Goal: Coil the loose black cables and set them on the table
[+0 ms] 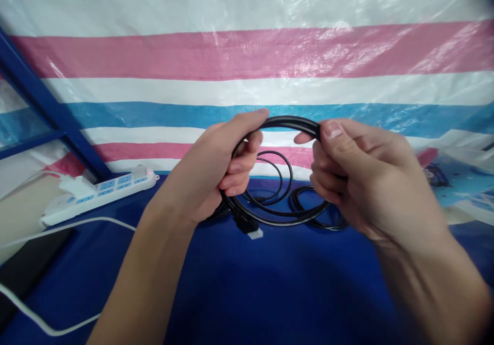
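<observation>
Both my hands hold a coiled black cable [287, 124] up over a blue table [239, 283]. My left hand [216, 167] is closed around the left side of the coil, fingers curled through the loop. My right hand [355, 173] pinches the top right of the coil between thumb and fingers. The cable's black plug with a pale tip [249, 227] hangs below my left hand. More black cable loops [320, 209] lie on the table behind the coil.
A white and blue power strip [102, 191] lies at the left with a white cord [57, 327] trailing forward. A dark flat object [27, 268] sits at the left edge. A striped pink, white and blue tarp [247, 57] hangs behind, beside a blue frame post [50, 106].
</observation>
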Demonstrator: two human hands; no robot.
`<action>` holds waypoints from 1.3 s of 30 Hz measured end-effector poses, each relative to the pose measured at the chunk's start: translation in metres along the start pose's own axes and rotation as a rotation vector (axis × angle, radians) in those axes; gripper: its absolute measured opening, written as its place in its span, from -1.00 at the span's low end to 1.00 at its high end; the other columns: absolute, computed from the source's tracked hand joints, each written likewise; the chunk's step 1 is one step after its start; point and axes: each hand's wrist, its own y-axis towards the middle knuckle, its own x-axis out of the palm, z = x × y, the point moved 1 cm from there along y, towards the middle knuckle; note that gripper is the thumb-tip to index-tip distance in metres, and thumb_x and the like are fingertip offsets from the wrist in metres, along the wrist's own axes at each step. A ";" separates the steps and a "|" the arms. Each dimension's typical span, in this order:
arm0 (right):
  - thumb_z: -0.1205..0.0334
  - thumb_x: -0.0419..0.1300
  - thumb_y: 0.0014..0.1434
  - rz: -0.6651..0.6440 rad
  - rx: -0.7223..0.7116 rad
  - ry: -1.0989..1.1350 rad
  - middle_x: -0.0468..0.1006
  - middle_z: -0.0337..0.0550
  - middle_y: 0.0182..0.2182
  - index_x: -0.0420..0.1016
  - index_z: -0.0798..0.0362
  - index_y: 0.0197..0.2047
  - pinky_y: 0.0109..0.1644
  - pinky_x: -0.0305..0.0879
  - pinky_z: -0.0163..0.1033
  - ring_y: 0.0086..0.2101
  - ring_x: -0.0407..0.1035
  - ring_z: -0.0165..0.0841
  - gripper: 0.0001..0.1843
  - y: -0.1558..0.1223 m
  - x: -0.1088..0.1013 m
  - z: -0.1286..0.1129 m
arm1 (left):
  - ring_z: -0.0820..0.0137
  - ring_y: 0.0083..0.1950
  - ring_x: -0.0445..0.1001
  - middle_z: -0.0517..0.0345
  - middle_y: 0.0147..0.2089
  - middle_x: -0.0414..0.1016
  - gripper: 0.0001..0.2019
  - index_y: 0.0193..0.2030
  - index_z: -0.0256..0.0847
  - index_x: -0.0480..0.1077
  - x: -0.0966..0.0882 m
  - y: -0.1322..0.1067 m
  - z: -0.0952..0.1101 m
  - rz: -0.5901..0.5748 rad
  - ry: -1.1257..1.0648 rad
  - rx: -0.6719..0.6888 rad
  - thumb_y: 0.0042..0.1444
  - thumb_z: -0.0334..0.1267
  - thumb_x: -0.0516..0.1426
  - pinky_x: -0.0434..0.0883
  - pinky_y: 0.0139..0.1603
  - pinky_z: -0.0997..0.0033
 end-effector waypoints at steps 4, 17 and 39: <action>0.11 0.11 0.21 -0.057 0.011 0.009 -0.05 -0.35 -0.66 0.25 0.05 -0.49 -0.72 -0.22 -0.41 -0.70 -0.15 -0.60 -0.71 -0.002 0.000 0.000 | 0.69 -0.73 -0.22 0.38 -0.69 -0.21 -0.62 -0.60 -0.19 0.02 0.003 -0.002 0.001 -0.021 -0.018 -0.058 0.16 -0.15 0.04 -0.15 -0.80 0.65; -0.04 -0.26 0.33 -0.183 0.096 0.484 0.42 -0.23 -0.52 0.45 -0.04 -0.22 -0.28 0.36 -0.24 -0.44 0.43 -0.42 -0.50 0.001 0.017 0.010 | 0.61 -0.72 -0.36 0.39 -0.69 -0.37 -0.58 -0.59 -0.16 -0.12 -0.007 0.002 0.007 0.139 -0.571 0.055 0.29 -0.10 -0.21 -0.20 -0.77 0.56; 0.35 0.13 0.09 -0.028 0.105 0.286 -0.13 -0.45 -0.80 0.42 -0.01 -0.26 -0.64 0.02 -0.39 -0.79 -0.17 -0.61 -0.87 -0.007 0.013 -0.008 | 0.64 -0.80 -0.23 0.36 -0.76 -0.26 -0.53 -0.66 -0.19 0.04 -0.002 0.006 0.000 -0.123 -0.416 -0.022 0.23 -0.03 -0.09 -0.18 -0.80 0.57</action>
